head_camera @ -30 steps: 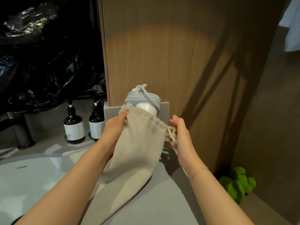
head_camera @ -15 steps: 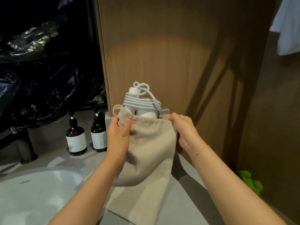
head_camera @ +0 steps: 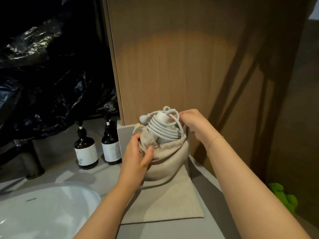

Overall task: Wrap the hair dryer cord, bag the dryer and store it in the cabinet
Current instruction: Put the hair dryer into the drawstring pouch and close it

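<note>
A white hair dryer (head_camera: 162, 118) with its pale grey cord (head_camera: 164, 131) coiled round it sticks out of the mouth of a beige drawstring bag (head_camera: 168, 163). The bag stands slumped on the grey counter, its lower part folded flat toward me. My left hand (head_camera: 138, 156) grips the bag's left rim, bunching the cloth. My right hand (head_camera: 193, 123) holds the top of the dryer and cord at the right side, fingers curled over it. The dryer's lower part is hidden inside the bag.
Two dark pump bottles (head_camera: 86, 152) (head_camera: 111, 147) stand left of the bag. A white basin (head_camera: 43, 209) lies at lower left with a dark tap (head_camera: 29, 159) behind it. A wooden cabinet panel (head_camera: 181, 66) rises behind. Black plastic (head_camera: 51, 83) fills the upper left. A green toy (head_camera: 283, 197) lies on the floor.
My right hand has moved from the bag's right rim up onto the dryer's top. The bag has settled lower on the counter, showing more of the coiled cord.
</note>
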Action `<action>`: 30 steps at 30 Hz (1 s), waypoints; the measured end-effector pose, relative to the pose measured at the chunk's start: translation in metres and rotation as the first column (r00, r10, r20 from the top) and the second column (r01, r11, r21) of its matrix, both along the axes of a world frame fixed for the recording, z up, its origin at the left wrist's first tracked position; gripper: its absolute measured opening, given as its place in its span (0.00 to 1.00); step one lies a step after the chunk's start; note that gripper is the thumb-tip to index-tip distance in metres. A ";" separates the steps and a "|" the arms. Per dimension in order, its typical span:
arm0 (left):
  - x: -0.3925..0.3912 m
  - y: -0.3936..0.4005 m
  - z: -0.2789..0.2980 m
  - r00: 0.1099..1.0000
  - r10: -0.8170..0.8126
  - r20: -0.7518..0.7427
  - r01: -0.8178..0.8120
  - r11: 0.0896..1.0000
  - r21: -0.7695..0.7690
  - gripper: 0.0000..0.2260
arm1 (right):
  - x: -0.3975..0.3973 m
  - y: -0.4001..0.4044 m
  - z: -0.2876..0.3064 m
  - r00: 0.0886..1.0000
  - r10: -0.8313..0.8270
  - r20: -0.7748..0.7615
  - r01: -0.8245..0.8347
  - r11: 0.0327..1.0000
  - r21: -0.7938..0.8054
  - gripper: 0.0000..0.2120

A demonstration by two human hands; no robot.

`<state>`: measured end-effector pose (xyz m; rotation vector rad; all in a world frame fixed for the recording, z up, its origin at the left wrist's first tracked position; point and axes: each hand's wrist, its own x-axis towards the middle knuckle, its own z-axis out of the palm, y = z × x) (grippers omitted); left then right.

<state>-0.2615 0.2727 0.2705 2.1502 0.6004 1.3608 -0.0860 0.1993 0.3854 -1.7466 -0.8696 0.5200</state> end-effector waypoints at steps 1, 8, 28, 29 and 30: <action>0.001 0.000 -0.002 1.000 -0.005 -0.028 0.005 1.000 0.003 0.17 | 0.003 0.000 -0.003 1.000 0.012 0.007 -0.012 1.000 -0.023 0.11; -0.007 0.000 0.012 0.991 -0.087 -0.102 0.066 0.978 -0.196 0.12 | 0.013 -0.001 -0.010 0.981 0.082 -0.178 -0.078 0.996 0.030 0.05; -0.028 0.002 0.083 0.890 0.417 0.187 -0.394 0.907 -0.148 0.12 | -0.014 -0.004 0.011 0.999 -0.031 0.038 0.013 0.919 0.393 0.06; -0.029 0.000 0.086 0.885 0.421 0.201 -0.398 0.906 -0.144 0.12 | -0.015 -0.005 0.014 0.999 -0.024 0.038 0.006 0.908 0.418 0.06; -0.031 -0.002 0.088 0.880 0.428 0.204 -0.407 0.903 -0.141 0.12 | -0.016 -0.006 0.016 0.999 -0.015 0.042 -0.005 0.897 0.442 0.07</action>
